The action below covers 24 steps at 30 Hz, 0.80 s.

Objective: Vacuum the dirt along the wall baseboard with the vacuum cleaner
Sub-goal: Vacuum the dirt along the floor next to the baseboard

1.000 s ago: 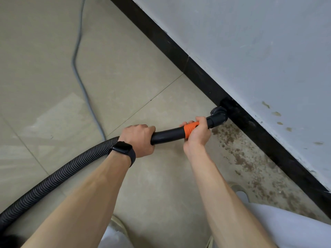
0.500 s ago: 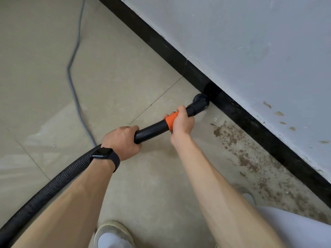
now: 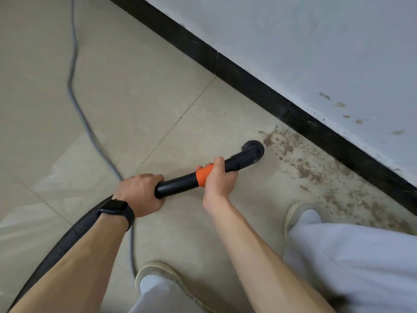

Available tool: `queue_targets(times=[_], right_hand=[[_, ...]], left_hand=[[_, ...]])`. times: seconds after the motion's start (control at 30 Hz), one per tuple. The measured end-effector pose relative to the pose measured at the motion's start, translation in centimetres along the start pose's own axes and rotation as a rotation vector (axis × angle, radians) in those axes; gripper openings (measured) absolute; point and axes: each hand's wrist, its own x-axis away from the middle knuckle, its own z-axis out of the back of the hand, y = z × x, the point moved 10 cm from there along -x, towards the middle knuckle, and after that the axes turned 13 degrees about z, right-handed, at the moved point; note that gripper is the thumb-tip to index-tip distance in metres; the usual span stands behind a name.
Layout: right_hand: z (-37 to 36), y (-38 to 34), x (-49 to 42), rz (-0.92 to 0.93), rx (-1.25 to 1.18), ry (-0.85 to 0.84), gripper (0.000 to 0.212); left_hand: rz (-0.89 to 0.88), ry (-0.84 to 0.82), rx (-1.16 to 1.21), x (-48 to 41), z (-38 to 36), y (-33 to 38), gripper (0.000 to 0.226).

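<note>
Both forearms are bare. A black smartwatch (image 3: pixel 114 208) on a black band circles the left wrist, and a thin ring (image 3: pixel 150 174) sits on the left hand (image 3: pixel 140 193). Loose white trousers (image 3: pixel 352 263), white socks (image 3: pixel 147 282), beige shoes (image 3: pixel 293 213).

A grey cable (image 3: pixel 70 82) snakes across the beige tiled floor (image 3: pixel 135 75). Two pale shoes (image 3: pixel 162 271) stand on it, below white trousers (image 3: pixel 349 256). A black watch (image 3: pixel 115 208) circles one wrist.

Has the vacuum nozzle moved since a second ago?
Yes. The nozzle has pulled away from the black baseboard it was touching, and now sits beside the dirt patch.
</note>
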Motion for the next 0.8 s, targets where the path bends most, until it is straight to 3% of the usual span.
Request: queue_targets(times=[0.33, 0.57, 0.8], right_hand=[[-1.8, -3.3, -3.1, 0.029, 0.050, -0.045, 0.015], [-1.7, -4.3, -4.5, 0.026, 0.090, -0.036, 0.036], [-1.6, -6.4, -5.8, 0.040, 0.230, -0.023, 0.037]], left_hand=[[0.040, 0.021, 0.084, -1.3, 1.1, 3.1, 0.011], [0.047, 0.002, 0.107, -2.1, 1.8, 4.2, 0.011], [0.072, -0.064, 0.202, -3.0, 1.5, 6.0, 0.009]])
